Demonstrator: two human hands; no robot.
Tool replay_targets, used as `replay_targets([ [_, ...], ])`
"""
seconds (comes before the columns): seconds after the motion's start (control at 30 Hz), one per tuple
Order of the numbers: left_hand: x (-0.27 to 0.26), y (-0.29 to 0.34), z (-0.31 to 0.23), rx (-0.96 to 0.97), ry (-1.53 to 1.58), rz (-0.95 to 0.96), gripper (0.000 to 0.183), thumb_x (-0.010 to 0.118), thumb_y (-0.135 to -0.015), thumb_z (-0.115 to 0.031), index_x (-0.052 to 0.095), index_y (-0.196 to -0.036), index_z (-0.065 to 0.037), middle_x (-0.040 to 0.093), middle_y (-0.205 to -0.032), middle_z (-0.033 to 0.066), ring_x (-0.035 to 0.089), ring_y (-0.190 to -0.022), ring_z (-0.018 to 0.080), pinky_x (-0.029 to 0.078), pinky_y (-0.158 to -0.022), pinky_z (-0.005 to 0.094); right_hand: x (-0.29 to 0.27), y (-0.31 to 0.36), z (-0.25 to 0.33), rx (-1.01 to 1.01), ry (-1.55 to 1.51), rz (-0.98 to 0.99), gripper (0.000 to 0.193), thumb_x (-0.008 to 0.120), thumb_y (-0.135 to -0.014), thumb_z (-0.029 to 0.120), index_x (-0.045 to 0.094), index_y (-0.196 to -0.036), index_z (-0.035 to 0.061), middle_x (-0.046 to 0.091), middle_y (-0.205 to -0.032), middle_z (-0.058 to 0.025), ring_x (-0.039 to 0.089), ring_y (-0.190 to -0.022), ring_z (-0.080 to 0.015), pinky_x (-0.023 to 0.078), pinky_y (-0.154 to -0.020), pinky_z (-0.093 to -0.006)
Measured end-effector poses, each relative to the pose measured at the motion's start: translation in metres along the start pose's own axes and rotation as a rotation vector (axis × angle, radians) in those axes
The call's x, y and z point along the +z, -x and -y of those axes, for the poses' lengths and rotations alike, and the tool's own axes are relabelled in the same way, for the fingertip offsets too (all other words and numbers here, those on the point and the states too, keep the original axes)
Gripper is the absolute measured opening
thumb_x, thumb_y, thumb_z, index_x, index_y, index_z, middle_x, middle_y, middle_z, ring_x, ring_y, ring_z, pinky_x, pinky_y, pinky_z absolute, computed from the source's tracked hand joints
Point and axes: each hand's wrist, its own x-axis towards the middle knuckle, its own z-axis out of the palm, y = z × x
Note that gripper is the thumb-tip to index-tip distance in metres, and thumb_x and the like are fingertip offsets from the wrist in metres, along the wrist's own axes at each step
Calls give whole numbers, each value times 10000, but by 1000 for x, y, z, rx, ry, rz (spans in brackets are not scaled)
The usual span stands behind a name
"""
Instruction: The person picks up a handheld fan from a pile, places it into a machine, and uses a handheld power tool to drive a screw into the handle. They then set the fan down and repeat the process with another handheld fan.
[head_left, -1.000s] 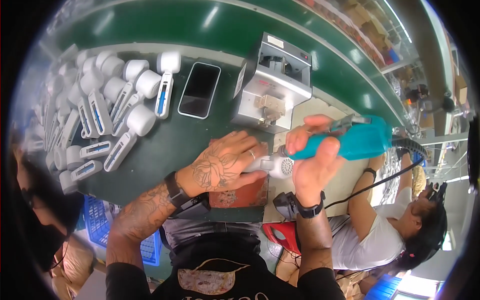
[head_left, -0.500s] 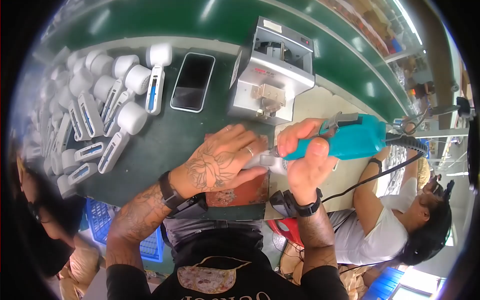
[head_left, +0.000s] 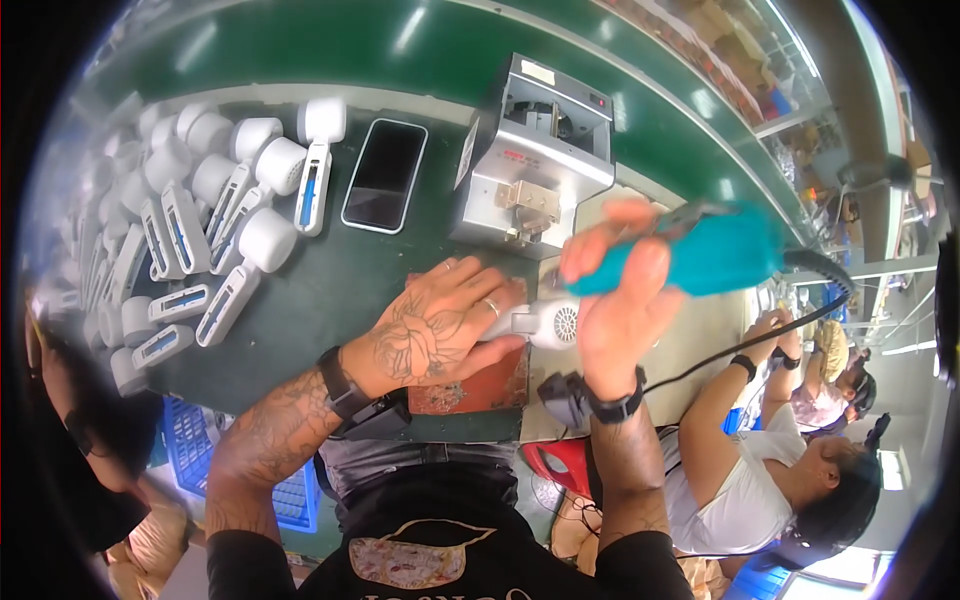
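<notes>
My left hand (head_left: 430, 325) is pressed over a white plastic handheld piece (head_left: 556, 324) with a round, perforated head. It pins the handle to a worn reddish-brown pad (head_left: 470, 392), and most of the handle is hidden under my fingers. In my right hand (head_left: 622, 325) is a teal electric screwdriver (head_left: 715, 255), blurred by motion, its front end pointing left just above the piece's round head. Its tip cannot be made out. To the left lies a heap of similar white pieces (head_left: 265, 240) with round heads, several showing a blue strip in the handle.
A phone (head_left: 385, 175) lies on the green bench top (head_left: 330, 290), left of a grey metal machine (head_left: 530, 160). A black cable (head_left: 720, 362) loops from the screwdriver. A blue crate (head_left: 190, 440) stands below the bench. At right sits a co-worker in a white shirt (head_left: 745, 470).
My right hand has drawn the screwdriver a little up and right, away from the white piece, uncovering its perforated head. My left hand keeps its hold. The whole view has shifted slightly.
</notes>
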Motion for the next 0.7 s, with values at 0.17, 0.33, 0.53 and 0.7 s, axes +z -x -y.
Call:
replay_targets([
  [0.17,-2,3,2,-23,62,21,360,731,-803,-242,642,-1119,-95,607,-1010,60,572,-909,265,497,-796,393,14,-40,-16,-121,121,13,362,473,-1044,349,531,-1064,-8,581,-739,-54,586,-676,-150,462,-600,-277],
  [0.33,-3,-1,-1,13,48,47,416,671,-844,-258,593,-1176,-20,567,-988,108,546,-933,292,472,-828,398,11,-38,-34,-131,63,38,328,492,-1038,337,536,-1023,13,577,-732,-57,572,-645,-155,463,-587,-291],
  [0.53,0,6,7,1,41,19,384,687,-808,-222,614,-1145,-52,587,-1006,96,560,-929,292,491,-808,404,11,-8,-9,30,75,37,403,522,-1016,405,527,-1021,2,554,-699,-64,548,-610,-165,452,-574,-299],
  [0.7,-1,0,1,-25,80,33,363,706,-783,-178,638,-1124,-70,611,-1021,85,572,-912,291,492,-812,408,-17,34,15,67,24,-23,722,584,-874,677,512,-1080,-11,483,-647,-50,488,-561,-177,410,-542,-324],
])
